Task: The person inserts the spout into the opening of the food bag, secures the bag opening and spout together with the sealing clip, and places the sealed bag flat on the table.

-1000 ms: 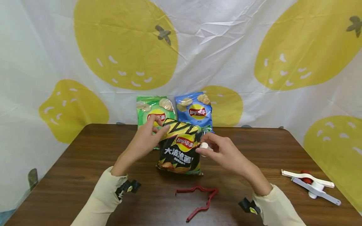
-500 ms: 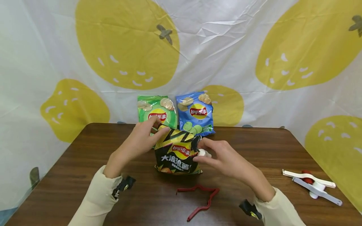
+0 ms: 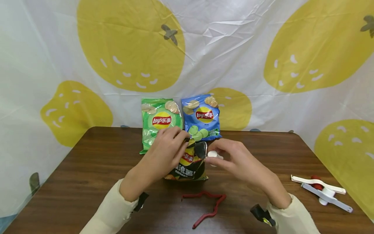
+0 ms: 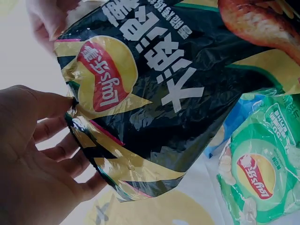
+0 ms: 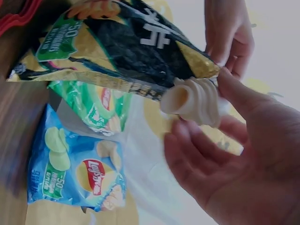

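Note:
A black-and-gold Lay's chip bag [image 3: 187,170] stands in the middle of the table, its top tilted. My left hand [image 3: 165,151] grips the bag's upper edge and covers much of its left front; in the left wrist view the thumb presses one face, with the other fingers behind the edge. At the bag's upper right corner, my right hand [image 3: 233,156] holds a white ribbed spout-like piece [image 5: 192,101] with a round opening between thumb and fingers. The thumb tip also touches the bag's edge. Whether the white piece is fixed to the bag, I cannot tell.
Behind stand a green chip bag [image 3: 152,126] and a blue chip bag [image 3: 201,113], against a lemon-print cloth. A red bag clip [image 3: 214,208] lies spread at the front. To the right lie a white clip [image 3: 309,180] and a grey clip [image 3: 340,203] with round caps.
The black bag's top has tipped down, so the bag looks shorter. My left hand has moved right over its front, uncovering the green bag's logo. The right hand stays at the corner with the white piece.

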Available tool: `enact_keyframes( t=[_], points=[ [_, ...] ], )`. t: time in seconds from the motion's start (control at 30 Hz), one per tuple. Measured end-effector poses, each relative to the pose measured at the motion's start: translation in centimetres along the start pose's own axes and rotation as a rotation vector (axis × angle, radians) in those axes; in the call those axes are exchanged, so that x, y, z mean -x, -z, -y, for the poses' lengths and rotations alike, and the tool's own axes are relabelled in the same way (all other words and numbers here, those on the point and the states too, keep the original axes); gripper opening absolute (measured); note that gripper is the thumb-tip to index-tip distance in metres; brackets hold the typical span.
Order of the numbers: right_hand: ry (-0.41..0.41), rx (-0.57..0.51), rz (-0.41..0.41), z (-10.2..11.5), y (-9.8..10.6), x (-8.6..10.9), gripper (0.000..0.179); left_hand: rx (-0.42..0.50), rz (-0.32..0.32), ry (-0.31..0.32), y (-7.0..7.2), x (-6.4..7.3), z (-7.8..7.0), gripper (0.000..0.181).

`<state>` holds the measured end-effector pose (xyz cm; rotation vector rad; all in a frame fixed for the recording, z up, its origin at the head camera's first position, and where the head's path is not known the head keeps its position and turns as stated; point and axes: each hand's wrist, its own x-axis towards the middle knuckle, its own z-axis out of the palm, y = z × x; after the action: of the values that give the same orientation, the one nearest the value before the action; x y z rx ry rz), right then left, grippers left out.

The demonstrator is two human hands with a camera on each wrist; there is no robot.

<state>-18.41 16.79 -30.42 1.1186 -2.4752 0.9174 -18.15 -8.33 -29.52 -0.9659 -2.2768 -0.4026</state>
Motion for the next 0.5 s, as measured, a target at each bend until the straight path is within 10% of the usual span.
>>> enact_keyframes(
  t=[0.27,0.5],
  points=[
    [0.024,-0.135,-0.276,1.0,0.2,0.0,0.017,0.027,-0.003,-0.011,0.3,0.1,-0.3,0.01],
    [-0.089,-0.175,-0.226,0.7,-0.5,-0.2,0.01,0.055,-0.011,-0.01,0.5,0.0,-0.6,0.01]
  ],
)
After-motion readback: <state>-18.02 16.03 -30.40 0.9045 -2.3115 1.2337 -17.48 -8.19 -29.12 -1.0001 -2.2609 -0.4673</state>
